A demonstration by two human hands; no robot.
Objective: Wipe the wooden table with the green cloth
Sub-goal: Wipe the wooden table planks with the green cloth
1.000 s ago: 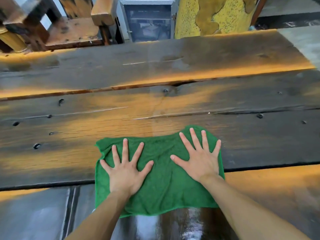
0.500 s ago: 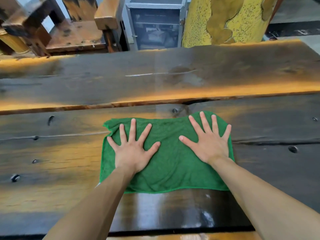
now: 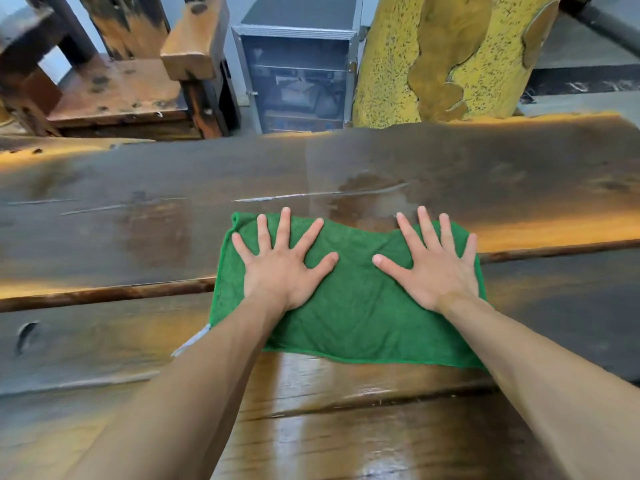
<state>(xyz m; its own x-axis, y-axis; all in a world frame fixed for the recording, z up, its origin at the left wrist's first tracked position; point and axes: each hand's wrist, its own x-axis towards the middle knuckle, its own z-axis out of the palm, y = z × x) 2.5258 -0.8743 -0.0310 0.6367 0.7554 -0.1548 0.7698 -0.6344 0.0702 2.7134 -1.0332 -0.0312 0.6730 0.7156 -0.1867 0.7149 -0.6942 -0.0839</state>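
1. Head view: green cloth [image 3: 353, 306] lies flat on wooden table [image 3: 104, 216], across the seam between two planks.
2. Left hand [image 3: 282, 270] and right hand [image 3: 431, 271] press it palm-down, fingers spread wide, gripping nothing.
3. Beyond the far edge: wooden chair [image 3: 138, 88], metal-framed case [image 3: 298, 74], yellow trunk [image 3: 450, 57]. Tabletop ahead unobstructed.
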